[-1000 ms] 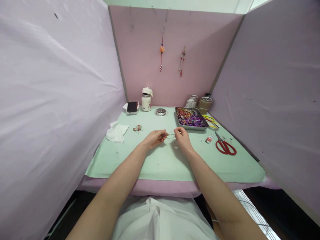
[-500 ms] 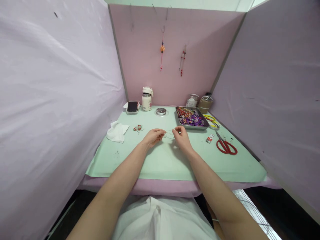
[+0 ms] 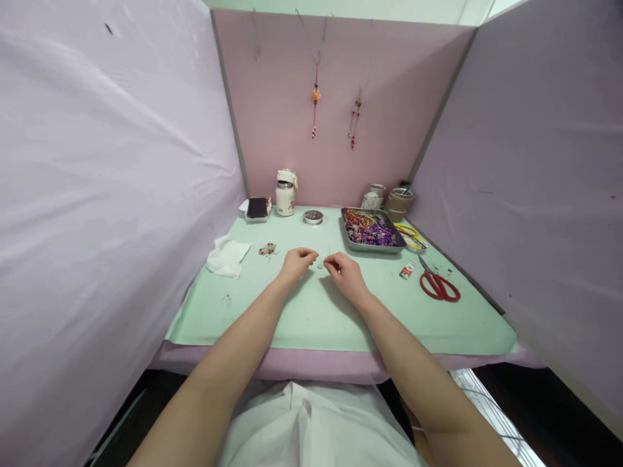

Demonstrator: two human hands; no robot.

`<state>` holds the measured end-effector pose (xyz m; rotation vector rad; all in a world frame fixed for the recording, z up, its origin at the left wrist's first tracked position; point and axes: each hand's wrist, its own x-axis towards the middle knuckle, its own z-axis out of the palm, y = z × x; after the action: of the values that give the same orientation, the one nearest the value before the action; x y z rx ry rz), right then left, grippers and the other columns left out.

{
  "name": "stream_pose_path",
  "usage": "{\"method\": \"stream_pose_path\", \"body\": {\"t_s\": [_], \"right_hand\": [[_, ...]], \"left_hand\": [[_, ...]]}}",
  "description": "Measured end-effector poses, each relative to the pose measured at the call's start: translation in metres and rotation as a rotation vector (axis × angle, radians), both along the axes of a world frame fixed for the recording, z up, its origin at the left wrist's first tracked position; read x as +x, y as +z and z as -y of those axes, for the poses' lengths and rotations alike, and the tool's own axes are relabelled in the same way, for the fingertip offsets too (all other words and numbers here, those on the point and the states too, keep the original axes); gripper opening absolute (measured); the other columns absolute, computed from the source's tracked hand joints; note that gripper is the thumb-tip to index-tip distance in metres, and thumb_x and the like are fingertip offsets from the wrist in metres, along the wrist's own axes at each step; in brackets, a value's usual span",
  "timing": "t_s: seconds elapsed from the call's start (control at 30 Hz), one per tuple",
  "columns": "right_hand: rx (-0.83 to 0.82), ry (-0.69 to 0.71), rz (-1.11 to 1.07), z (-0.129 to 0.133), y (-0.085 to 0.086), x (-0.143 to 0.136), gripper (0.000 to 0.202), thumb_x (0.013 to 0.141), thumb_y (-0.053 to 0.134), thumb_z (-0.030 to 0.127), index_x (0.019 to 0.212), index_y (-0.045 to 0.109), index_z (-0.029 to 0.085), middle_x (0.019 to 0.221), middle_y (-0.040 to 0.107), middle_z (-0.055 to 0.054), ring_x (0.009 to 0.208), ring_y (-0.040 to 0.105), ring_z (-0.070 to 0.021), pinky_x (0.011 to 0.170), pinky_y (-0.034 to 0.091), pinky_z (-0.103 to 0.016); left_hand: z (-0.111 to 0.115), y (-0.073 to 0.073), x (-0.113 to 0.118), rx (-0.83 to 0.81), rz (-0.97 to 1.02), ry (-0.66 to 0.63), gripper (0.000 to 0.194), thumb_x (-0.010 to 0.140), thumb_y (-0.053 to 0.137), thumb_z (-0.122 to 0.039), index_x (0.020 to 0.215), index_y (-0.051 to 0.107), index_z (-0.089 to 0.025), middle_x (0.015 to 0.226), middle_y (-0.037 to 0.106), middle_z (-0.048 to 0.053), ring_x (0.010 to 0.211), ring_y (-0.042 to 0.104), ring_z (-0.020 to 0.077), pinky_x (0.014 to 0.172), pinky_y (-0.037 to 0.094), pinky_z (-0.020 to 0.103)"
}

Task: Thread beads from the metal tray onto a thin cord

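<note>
Both hands meet over the middle of the green-covered table. My left hand is closed in a pinch on a thin pale cord. From the right, my right hand pinches the same cord, its fingertips close to the left ones. The cord is so fine that its loops and ends barely show. Left of my hands lies a small bunch of red and clear beads. A round spool stands beyond them.
A metal tray of beads and cords sits back right, with jars behind. Red-handled scissors and a small red-and-white packet lie right. A white cloth, a bottle and a box are left. Walls enclose three sides.
My right hand has moved left and slightly down, closer to my left hand. The cord loop between them looks smaller. My left hand has barely shifted.
</note>
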<state>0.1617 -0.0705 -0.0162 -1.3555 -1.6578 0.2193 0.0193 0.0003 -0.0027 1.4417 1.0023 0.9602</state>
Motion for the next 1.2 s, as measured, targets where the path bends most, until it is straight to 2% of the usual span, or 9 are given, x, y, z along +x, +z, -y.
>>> {"method": "stream_pose_path", "body": {"t_s": [0.07,0.17,0.23,0.3,0.37,0.47,0.6,0.9,1.2], "right_hand": [[0.057,-0.025,0.068,0.001,0.003,0.002,0.015,0.087,0.046,0.024,0.079,0.058,0.021,0.080,0.060,-0.005,0.075,0.053,-0.0184,0.070,0.042,-0.032],[0.148,-0.055,0.155,0.002,0.009,0.004,0.016,0.089,0.044,0.024,0.080,0.057,0.021,0.091,0.063,-0.007,0.089,0.052,-0.0216,0.081,0.041,-0.036],[0.178,-0.051,0.177,0.001,0.010,0.005,0.016,0.089,0.044,0.024,0.080,0.057,0.021,0.099,0.064,-0.008,0.097,0.051,-0.0228,0.088,0.038,-0.038],[0.134,-0.048,0.128,0.001,0.010,0.006,0.016,0.088,0.044,0.025,0.080,0.057,0.021,0.096,0.066,-0.007,0.095,0.053,-0.0223,0.087,0.038,-0.038],[0.023,-0.044,-0.024,0.000,0.007,0.006,0.014,0.087,0.045,0.028,0.081,0.056,0.021,0.084,0.066,-0.005,0.081,0.056,-0.0196,0.078,0.042,-0.035],[-0.151,0.011,-0.358,-0.001,0.005,0.006,0.017,0.084,0.049,0.036,0.080,0.054,0.021,0.070,0.063,-0.001,0.060,0.052,-0.0139,0.059,0.041,-0.028],[-0.294,0.105,-0.667,-0.002,0.007,0.003,0.028,0.075,0.060,0.047,0.078,0.053,0.020,0.066,0.062,0.000,0.051,0.047,-0.0102,0.047,0.035,-0.023],[-0.453,0.206,-0.878,0.001,0.012,0.002,0.035,0.067,0.069,0.047,0.079,0.054,0.018,0.069,0.063,0.000,0.053,0.048,-0.0073,0.046,0.032,-0.019],[-0.627,0.357,-1.004,0.004,0.015,0.011,0.031,0.066,0.074,0.040,0.077,0.055,0.018,0.067,0.059,0.002,0.052,0.047,-0.0056,0.045,0.030,-0.018]], "left_hand": [[0.000,-0.001,0.001,0.177,-0.145,-0.004,0.013,0.069,0.061,-0.026,0.070,0.066,-0.014,0.064,0.061,0.001,0.060,0.051,0.0111,0.060,0.038,0.025],[0.001,-0.003,0.002,0.392,-0.268,-0.102,0.015,0.073,0.057,-0.027,0.072,0.067,-0.016,0.071,0.065,0.002,0.067,0.054,0.0131,0.066,0.040,0.026],[0.002,-0.003,0.002,0.489,-0.314,-0.177,0.017,0.075,0.055,-0.027,0.073,0.067,-0.017,0.074,0.065,0.002,0.070,0.054,0.0136,0.069,0.041,0.026],[0.003,-0.001,0.001,0.534,-0.333,-0.222,0.018,0.076,0.054,-0.028,0.074,0.068,-0.017,0.076,0.065,0.003,0.072,0.054,0.0139,0.071,0.042,0.026],[0.005,0.001,0.000,0.542,-0.322,-0.239,0.018,0.077,0.054,-0.029,0.076,0.068,-0.017,0.077,0.065,0.003,0.073,0.054,0.0140,0.071,0.041,0.026],[0.007,0.004,0.000,0.547,-0.271,-0.242,0.018,0.079,0.054,-0.028,0.076,0.068,-0.017,0.076,0.063,0.003,0.072,0.053,0.0137,0.069,0.040,0.025],[0.009,0.005,0.000,0.547,-0.210,-0.218,0.016,0.079,0.055,-0.027,0.074,0.068,-0.018,0.073,0.062,0.002,0.070,0.052,0.0133,0.066,0.038,0.024],[0.013,0.007,0.001,0.557,-0.150,-0.147,0.013,0.078,0.057,-0.024,0.075,0.069,-0.018,0.074,0.063,0.003,0.071,0.052,0.0132,0.069,0.039,0.025],[0.014,0.008,0.001,0.490,-0.077,-0.211,0.012,0.076,0.060,-0.023,0.077,0.070,-0.018,0.078,0.066,0.004,0.076,0.057,0.0145,0.075,0.042,0.026]]}}
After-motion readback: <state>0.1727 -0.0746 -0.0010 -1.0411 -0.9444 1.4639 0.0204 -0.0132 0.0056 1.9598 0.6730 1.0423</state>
